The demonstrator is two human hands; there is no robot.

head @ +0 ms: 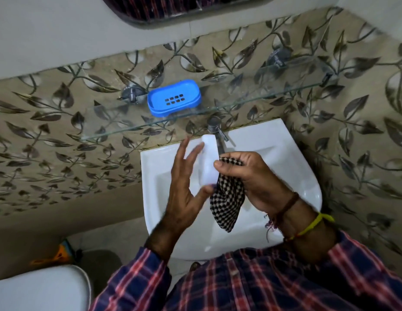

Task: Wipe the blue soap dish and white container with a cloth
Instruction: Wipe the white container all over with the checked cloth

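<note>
Left hand [184, 187]: fingers straight and spread, grip released; fingertips and thumb laid against the white container [210, 162], supporting it from the left side over the washbasin [292, 167]. No curl round it visible.

Right hand [251, 178]: grip clenched on the checked cloth [228, 198], thumb and fingers bunching its upper end. Cloth pressed against the right edge of the white container; loose end hanging down over the basin bowl. Thread bands noted at the right wrist.

White container: held upright-tilted between both hands, just in front of the tap [216, 129]; surface blurred, detail not readable.

Blue soap dish [173, 97]: standing on the glass shelf [105, 129] above the basin, against the leaf-patterned tiled wall [352, 108], well apart from both hands. Drain slots visible in its tray, nothing lying in it.

Checked shirt sleeves in the lower foreground.
</note>
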